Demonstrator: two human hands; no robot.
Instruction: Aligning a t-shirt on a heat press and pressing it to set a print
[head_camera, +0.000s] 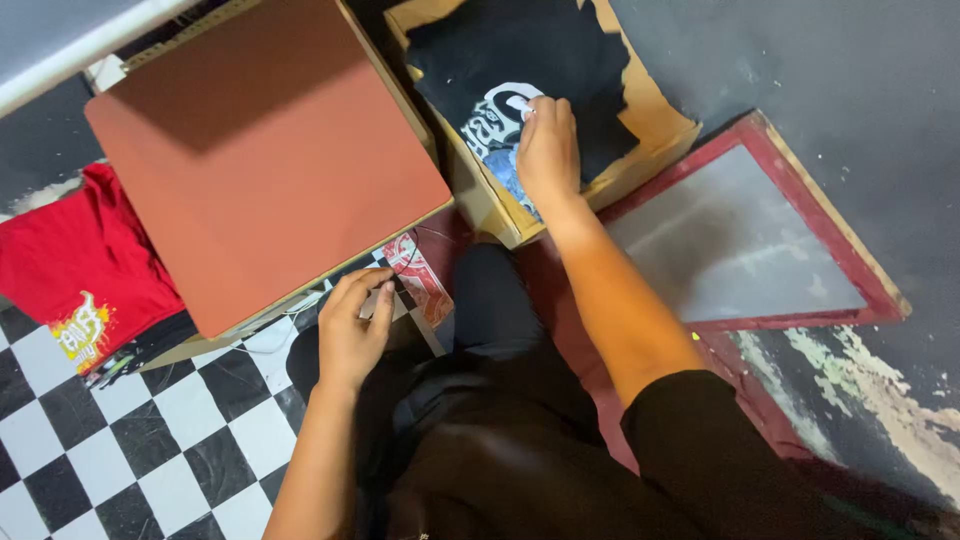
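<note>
My right hand reaches forward into a cardboard box and pinches the printed part of a black shirt lying in it. The shirt carries a white and blue print. My left hand hangs low near my lap, fingers loosely curled, just below the front edge of a large reddish-brown flat pad. It holds nothing that I can see. My dark trousers fill the bottom middle.
A red shirt with a yellow print lies at the left beside the pad. A red-framed screen leans on the dark floor at the right. Black and white checkered tiles cover the lower left. A white bar crosses the top left corner.
</note>
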